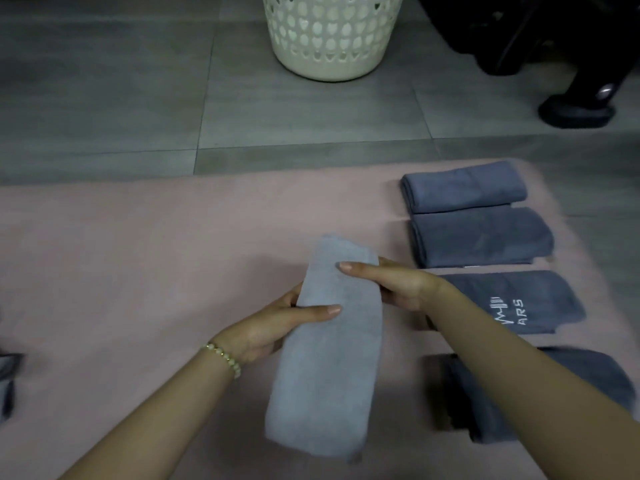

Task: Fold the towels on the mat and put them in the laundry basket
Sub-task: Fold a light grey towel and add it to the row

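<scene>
The left hand (273, 327) and right hand (398, 285) each grip, thumb on top, a side of the long folded light-grey towel (329, 358) at the mat's (138, 254) middle. Four folded dark towels (481, 237) line its right edge.

1. The room is dim, with flat, cool, greyish light.
2. The laundry basket (329, 39) is the brightest thing here. The black shape (554, 29) at the far right sinks into featureless dark.
3. Soft shadows lie on the mat (138, 237) around the light grey towel (329, 358). A deeper one sits to the left of the nearest dark towel (588, 386).
4. Everything looks slightly soft, and the mat's right edge is smeared with blur.
5. The mat's far edge bows, bent by the wide lens.
</scene>
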